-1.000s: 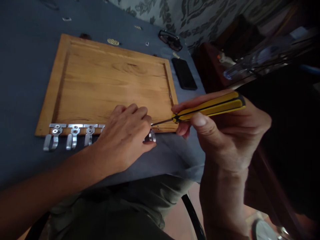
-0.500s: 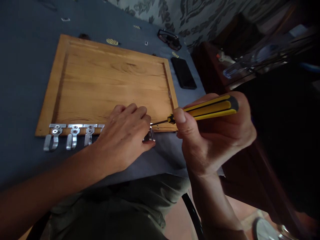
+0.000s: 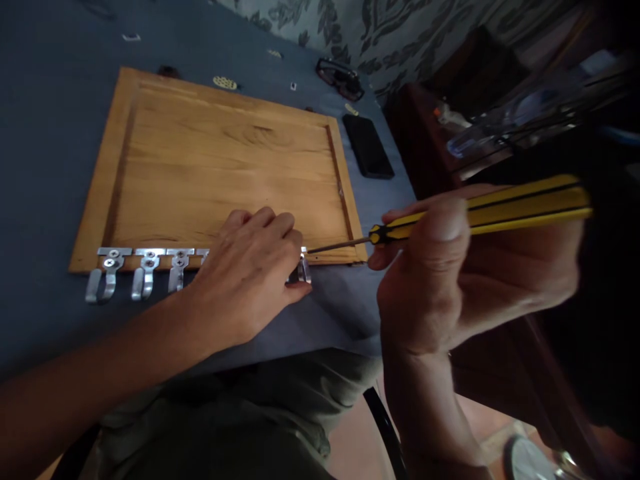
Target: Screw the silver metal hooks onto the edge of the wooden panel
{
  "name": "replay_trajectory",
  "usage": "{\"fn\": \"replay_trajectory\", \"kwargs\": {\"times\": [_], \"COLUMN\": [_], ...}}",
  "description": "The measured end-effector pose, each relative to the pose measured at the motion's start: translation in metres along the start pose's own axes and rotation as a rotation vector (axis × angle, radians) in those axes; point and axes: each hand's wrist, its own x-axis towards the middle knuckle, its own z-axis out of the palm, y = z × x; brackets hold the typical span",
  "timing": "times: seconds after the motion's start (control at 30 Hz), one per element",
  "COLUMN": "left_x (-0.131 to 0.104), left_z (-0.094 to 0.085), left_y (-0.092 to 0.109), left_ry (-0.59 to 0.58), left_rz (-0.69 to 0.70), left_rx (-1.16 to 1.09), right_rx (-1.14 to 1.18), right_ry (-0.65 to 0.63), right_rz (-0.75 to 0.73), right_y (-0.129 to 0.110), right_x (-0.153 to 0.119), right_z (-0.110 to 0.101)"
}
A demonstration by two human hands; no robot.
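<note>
My right hand [image 3: 450,267] is closed around a yellow and black screwdriver [image 3: 525,203], its shaft slanting left and down. The tip reaches the bare end of a row of metal hooks, beside my left fingers. My left hand [image 3: 255,267] lies curled over the near edge of a framed wooden panel [image 3: 225,160], thumb below, closed on the rightmost metal hook [image 3: 303,269]. Its fingers cover much of that hook and the screw spot. Farther left along the edge, several silver hooks [image 3: 144,272] are fixed with cross-head screws.
A black phone [image 3: 369,147] lies right of the panel on the blue-grey cloth [image 3: 40,167]. Sunglasses [image 3: 340,79] rest behind it near the patterned wall covering. A dark wooden piece of furniture [image 3: 415,127] with assorted items stands at the right.
My right hand and the screwdriver have moved right and toward the camera, showing more of the panel's near right corner. My left hand and the panel stay nearly where they were.
</note>
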Motion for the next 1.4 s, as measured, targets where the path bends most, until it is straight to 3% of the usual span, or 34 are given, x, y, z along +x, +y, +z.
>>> {"fn": "replay_trajectory", "kwargs": {"times": [0.17, 0.3, 0.37, 0.53, 0.77, 0.97, 1.07, 1.2, 1.4], "left_x": [0.000, 0.001, 0.002, 0.002, 0.000, -0.002, -0.002, -0.002, 0.000], "left_z": [0.001, -0.001, -0.002, -0.002, -0.001, 0.003, 0.004, 0.005, 0.002], "left_y": [0.000, 0.001, 0.002, 0.002, 0.001, -0.001, -0.001, -0.001, 0.000], "left_ry": [-0.001, -0.035, -0.049, -0.032, -0.025, -0.004, 0.016, 0.021, -0.004], "left_rz": [-0.016, -0.024, -0.028, -0.026, -0.020, -0.014, 0.000, 0.004, -0.017], "left_rx": [-0.017, -0.015, -0.011, -0.002, -0.015, -0.018, -0.020, -0.014, -0.014], "right_rx": [-0.019, -0.015, -0.015, -0.033, -0.015, -0.237, -0.217, -0.026, 0.153], "right_ry": [0.015, 0.201, 0.233, 0.205, 0.064, 0.293, 0.322, 0.220, -0.164], "right_rz": [-0.003, -0.077, -0.086, -0.145, -0.130, -0.035, -0.022, -0.069, -0.118], "right_y": [0.000, 0.000, 0.001, 0.007, 0.003, -0.011, -0.014, -0.010, -0.001], "right_x": [0.003, 0.004, 0.003, 0.006, 0.015, 0.002, -0.002, 0.000, 0.009], "right_z": [0.010, 0.020, 0.024, 0.024, 0.017, 0.033, 0.036, 0.027, 0.001]}}
